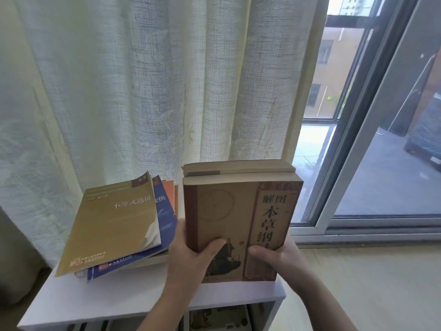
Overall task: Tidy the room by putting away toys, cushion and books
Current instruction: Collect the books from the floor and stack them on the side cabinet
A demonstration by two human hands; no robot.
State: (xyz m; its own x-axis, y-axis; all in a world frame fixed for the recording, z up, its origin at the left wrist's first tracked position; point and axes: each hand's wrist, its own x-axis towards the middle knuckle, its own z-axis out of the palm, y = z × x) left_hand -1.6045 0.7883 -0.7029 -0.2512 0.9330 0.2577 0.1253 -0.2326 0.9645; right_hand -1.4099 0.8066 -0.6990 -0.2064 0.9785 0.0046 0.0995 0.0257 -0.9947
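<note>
Gripping the thick brown books [238,218] by their near edge, I curl my left hand [188,256] round the spine corner and my right hand [279,256] round the other, thumbs pressed on the cover. They are over the right end of the white shelf top [95,299], fanned paperbacks [112,225] just to the left, bare top nearer me. Two tan, worn volumes (stacked nearly flush), long axis running away toward the curtain [143,91].
</note>
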